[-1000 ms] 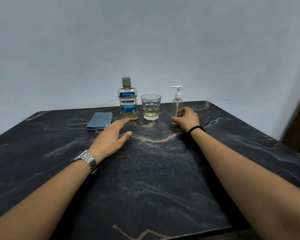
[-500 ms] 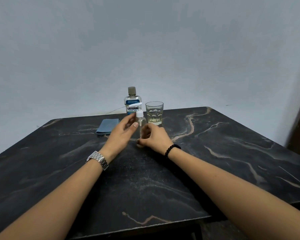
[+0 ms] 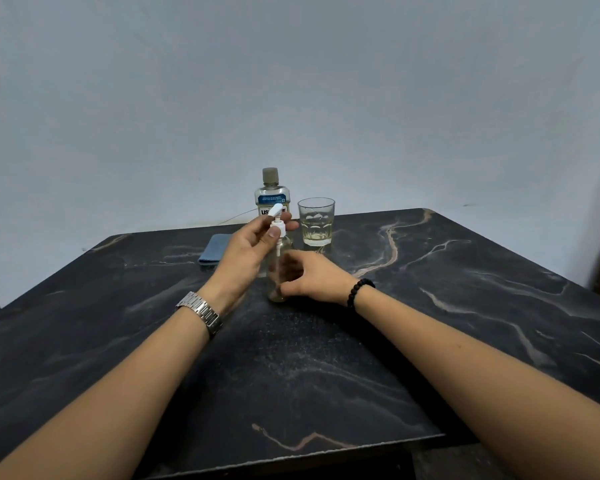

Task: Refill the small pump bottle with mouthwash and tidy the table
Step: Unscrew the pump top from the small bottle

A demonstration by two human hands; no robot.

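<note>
— While the right hand [image 3: 310,277] curls round the lower body of the small pump bottle [image 3: 278,271], just above centre frame, I have the left hand [image 3: 246,251] up at the white pump head [image 3: 278,220], thumb and fingertips pinching the collar. The bottle stands upright on the dark marble table [image 3: 430,306].

— How will it handle?

— Light, I judge; it looks almost empty, only a trace of liquid at the bottom. Clear plastic, smooth, so it could twist in the grip when I turn the collar. That is why the right hand holds low and firm while the left works the top.

— And the dip tube?

— I can see it running down inside. It is thin and likely to flick drops when it lifts out, so I would draw it straight up.

— Where is the mouthwash?

— The mouthwash bottle [image 3: 272,192] stands capped just behind the pump head, upper centre of the frame. To its right is a glass [image 3: 316,221] with some pale liquid in it. That one is breakable, and near my right hand. A folded blue cloth [image 3: 213,249] lies left of the hands.
</note>
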